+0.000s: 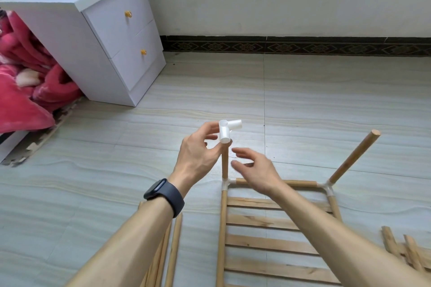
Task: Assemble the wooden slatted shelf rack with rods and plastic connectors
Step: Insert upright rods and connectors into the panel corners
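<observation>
Atop the upright rod (pixel 224 165), the white connector (pixel 225 134) sits pinched by the left hand (pixel 198 158), its lower socket in line with the rod's vertical axis; the right hand (pixel 256 170), fingers loosely spread, hovers just beside the rod, holding nothing.

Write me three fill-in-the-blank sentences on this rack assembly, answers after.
The left hand holds a ____ connector on the upright rod.
The right hand is open and holds ____.
The leaning rod has ____ connector on its top end.
Missing: white; nothing; no.
</observation>
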Motion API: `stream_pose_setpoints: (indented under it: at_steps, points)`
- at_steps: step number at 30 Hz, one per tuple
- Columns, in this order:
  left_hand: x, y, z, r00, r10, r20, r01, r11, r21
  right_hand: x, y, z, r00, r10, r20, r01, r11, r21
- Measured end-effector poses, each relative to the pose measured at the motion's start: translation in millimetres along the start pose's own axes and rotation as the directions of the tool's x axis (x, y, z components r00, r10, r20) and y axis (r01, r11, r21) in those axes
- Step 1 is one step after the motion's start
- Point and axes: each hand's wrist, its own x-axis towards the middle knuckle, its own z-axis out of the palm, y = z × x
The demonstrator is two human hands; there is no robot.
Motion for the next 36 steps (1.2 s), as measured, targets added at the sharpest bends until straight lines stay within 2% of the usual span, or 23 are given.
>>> stream_pose_setpoints:
  at_steps: [3,8,11,17,23,29,32,36]
  points:
    - [3,0,4,0.996,0.053,-0.068,-0.053,0.999,0.015,3,6,13,0.995,-0.025,0.1,0.033,0.997,-0.076]
    - [6,-10,12,0.987,0.135,-0.085,-0.126,0.986,0.107,14,4,20,0.99,-0.138,0.022,0.14,0.962,-0.236]
    - [7,-10,9,0.981,0.17,-0.095,-0.154,0.975,0.162,18,3,24,0.972,-0.23,0.038,0.229,0.91,-0.345]
    - [10,-15,18,0.983,0.142,-0.114,-0.128,0.984,0.122,20,9,20,0.962,-0.27,0.049,0.269,0.893,-0.362]
    - [10,-17,22,0.986,0.125,-0.109,-0.111,0.987,0.12,17,12,23,0.965,-0.259,0.031,0.253,0.897,-0.362]
    - [-7,-14,14,0.998,0.048,-0.038,-0.044,0.994,0.098,0,14,17,0.988,-0.143,0.058,0.154,0.921,-0.357]
    - [-25,-16,6,1.0,-0.011,0.011,0.009,0.988,0.151,-42,38,11,0.989,-0.12,0.089,0.147,0.889,-0.433]
    - [-76,-26,-18,0.99,-0.115,-0.086,0.126,0.982,0.139,-137,98,10,0.967,-0.012,0.255,0.169,0.778,-0.605]
